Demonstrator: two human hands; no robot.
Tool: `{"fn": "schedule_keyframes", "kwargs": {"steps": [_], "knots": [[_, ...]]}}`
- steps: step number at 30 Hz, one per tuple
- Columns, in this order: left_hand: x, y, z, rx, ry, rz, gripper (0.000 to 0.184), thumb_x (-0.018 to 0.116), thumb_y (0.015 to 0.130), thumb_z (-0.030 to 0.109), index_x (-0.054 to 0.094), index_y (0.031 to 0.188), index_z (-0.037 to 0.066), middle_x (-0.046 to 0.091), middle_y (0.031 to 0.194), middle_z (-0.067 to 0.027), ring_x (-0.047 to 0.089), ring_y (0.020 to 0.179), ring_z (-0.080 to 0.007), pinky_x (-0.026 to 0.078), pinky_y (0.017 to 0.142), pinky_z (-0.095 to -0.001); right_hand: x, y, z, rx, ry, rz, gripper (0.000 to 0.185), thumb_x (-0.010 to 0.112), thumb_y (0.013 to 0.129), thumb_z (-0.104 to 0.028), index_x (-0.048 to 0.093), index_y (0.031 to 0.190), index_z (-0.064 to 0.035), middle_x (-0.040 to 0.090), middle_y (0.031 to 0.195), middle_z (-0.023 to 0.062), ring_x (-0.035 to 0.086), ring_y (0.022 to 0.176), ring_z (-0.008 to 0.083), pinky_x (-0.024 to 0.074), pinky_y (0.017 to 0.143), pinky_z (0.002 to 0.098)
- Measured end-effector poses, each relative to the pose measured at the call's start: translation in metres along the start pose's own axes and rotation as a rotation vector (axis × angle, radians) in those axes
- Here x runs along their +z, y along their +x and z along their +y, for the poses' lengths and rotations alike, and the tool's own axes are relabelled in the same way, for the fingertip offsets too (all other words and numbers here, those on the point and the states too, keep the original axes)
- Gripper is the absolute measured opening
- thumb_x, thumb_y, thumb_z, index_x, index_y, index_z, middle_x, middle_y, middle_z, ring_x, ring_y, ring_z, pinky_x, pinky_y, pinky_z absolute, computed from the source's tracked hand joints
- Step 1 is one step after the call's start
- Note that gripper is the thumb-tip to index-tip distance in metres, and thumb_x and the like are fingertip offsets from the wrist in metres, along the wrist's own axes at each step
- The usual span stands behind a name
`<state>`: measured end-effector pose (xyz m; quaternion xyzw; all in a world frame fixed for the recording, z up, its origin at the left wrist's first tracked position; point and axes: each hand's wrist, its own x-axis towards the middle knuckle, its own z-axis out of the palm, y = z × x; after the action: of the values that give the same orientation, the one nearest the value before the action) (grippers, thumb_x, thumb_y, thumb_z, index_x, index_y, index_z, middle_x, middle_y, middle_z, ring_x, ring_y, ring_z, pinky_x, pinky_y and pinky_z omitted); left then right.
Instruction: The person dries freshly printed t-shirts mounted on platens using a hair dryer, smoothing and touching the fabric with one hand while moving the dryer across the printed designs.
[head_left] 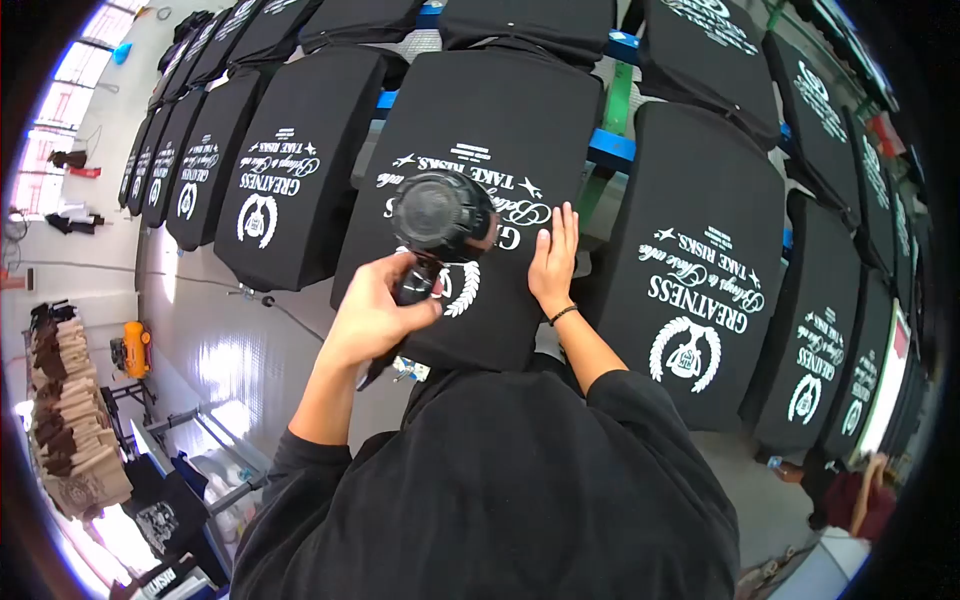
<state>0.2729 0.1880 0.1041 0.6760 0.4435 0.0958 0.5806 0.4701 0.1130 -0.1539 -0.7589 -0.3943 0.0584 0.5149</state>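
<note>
A dark heat gun or dryer (440, 215) is gripped by its handle in my left hand (375, 310), held over the white print of a black shirt (490, 90) stretched on a board in front of me. The tool hides part of the lettering. On the right side of the same shirt lies my right hand (555, 262), flat with its fingers stretched out, beside the print and holding nothing. A black band circles the right wrist.
More boards with black printed shirts stand close by on the right (700, 180) and left (300, 110). A green bar (619, 100) and blue brackets (611, 150) show between boards. Orange machine (135, 350) at left; another person (862, 500) at lower right.
</note>
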Motion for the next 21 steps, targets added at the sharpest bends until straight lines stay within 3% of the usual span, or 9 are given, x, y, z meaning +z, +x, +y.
{"fn": "schedule_keyframes", "kwargs": {"steps": [1,2,9,11,13,14,15,17,21], "knots": [[-0.002,-0.006,0.000,0.084,-0.058,-0.074,0.026,0.069,0.077,-0.004,0.061,0.101,-0.008,0.066,0.090,-0.0078,0.062,0.076,-0.0096,0.052,0.070,-0.0237,0.000,0.000,0.001,-0.006,-0.002,0.001,0.046,0.043,0.101,-0.021,0.044,0.138,0.0065,0.034,0.152,0.0222,0.026,0.142,0.0413,0.0225,0.116,0.0462],[-0.007,-0.014,0.003,-0.015,-0.146,-0.116,0.034,0.070,0.073,-0.008,0.059,0.106,-0.008,0.065,0.100,-0.0091,0.061,0.085,-0.0101,0.052,0.079,-0.0255,0.001,0.000,0.001,-0.005,0.004,0.003,0.046,0.042,0.101,-0.021,0.045,0.138,0.0064,0.034,0.152,0.0222,0.027,0.142,0.0418,0.0228,0.116,0.0467],[-0.006,-0.043,0.012,0.069,-0.243,-0.083,0.056,0.080,0.068,-0.005,0.056,0.118,-0.010,0.064,0.103,-0.0094,0.062,0.092,-0.0129,0.052,0.085,-0.0284,0.005,-0.002,0.016,-0.131,-0.018,-0.002,0.045,0.037,0.103,-0.022,0.043,0.140,0.0046,0.033,0.153,0.0196,0.026,0.143,0.0386,0.0215,0.116,0.0451],[-0.008,-0.046,0.009,0.054,-0.242,-0.071,0.054,0.077,0.068,-0.007,0.056,0.118,-0.009,0.064,0.104,-0.0087,0.062,0.091,-0.0126,0.052,0.083,-0.0278,0.016,-0.004,0.029,-0.015,0.169,0.010,0.045,0.037,0.103,-0.022,0.043,0.140,0.0038,0.034,0.153,0.0193,0.027,0.143,0.0383,0.0219,0.116,0.0445],[-0.009,-0.042,-0.005,0.066,-0.163,-0.041,0.047,0.070,0.070,-0.009,0.058,0.116,-0.008,0.064,0.100,-0.0075,0.062,0.087,-0.0114,0.052,0.080,-0.0264,0.002,-0.002,0.015,-0.020,-0.029,-0.053,0.057,0.062,0.091,-0.010,0.040,0.143,0.0015,0.031,0.155,0.0157,0.030,0.143,0.0307,0.0292,0.116,0.0378],[-0.011,-0.039,-0.006,0.036,-0.155,-0.024,0.041,0.062,0.071,-0.010,0.060,0.112,-0.006,0.065,0.096,-0.0062,0.062,0.083,-0.0103,0.051,0.075,-0.0250,0.000,-0.001,0.005,-0.001,-0.016,-0.028,0.044,0.045,0.101,-0.015,0.042,0.141,0.0027,0.034,0.153,0.0170,0.028,0.144,0.0333,0.0261,0.116,0.0400],[-0.015,-0.037,-0.010,0.015,-0.138,0.019,0.033,0.059,0.073,-0.008,0.061,0.106,-0.007,0.065,0.092,-0.0062,0.061,0.078,-0.0098,0.050,0.070,-0.0239,0.002,-0.001,0.003,0.005,0.016,-0.008,0.045,0.033,0.104,-0.023,0.045,0.140,0.0035,0.035,0.153,0.0179,0.028,0.143,0.0353,0.0232,0.116,0.0414],[-0.019,-0.030,-0.012,0.092,-0.252,0.065,0.027,0.059,0.076,-0.005,0.061,0.103,-0.007,0.065,0.090,-0.0067,0.060,0.073,-0.0097,0.049,0.066,-0.0235,0.002,-0.001,0.003,-0.008,0.022,-0.002,0.045,0.035,0.104,-0.022,0.045,0.139,0.0037,0.035,0.153,0.0180,0.028,0.143,0.0351,0.0231,0.117,0.0414],[-0.019,-0.015,-0.018,0.036,-0.139,0.108,0.014,0.067,0.085,0.005,0.062,0.093,-0.006,0.063,0.072,-0.0043,0.058,0.062,-0.0094,0.047,0.058,-0.0242,0.000,0.000,0.001,-0.009,0.013,-0.007,0.045,0.036,0.104,-0.022,0.045,0.138,0.0052,0.034,0.152,0.0186,0.029,0.143,0.0352,0.0230,0.117,0.0413]]}}
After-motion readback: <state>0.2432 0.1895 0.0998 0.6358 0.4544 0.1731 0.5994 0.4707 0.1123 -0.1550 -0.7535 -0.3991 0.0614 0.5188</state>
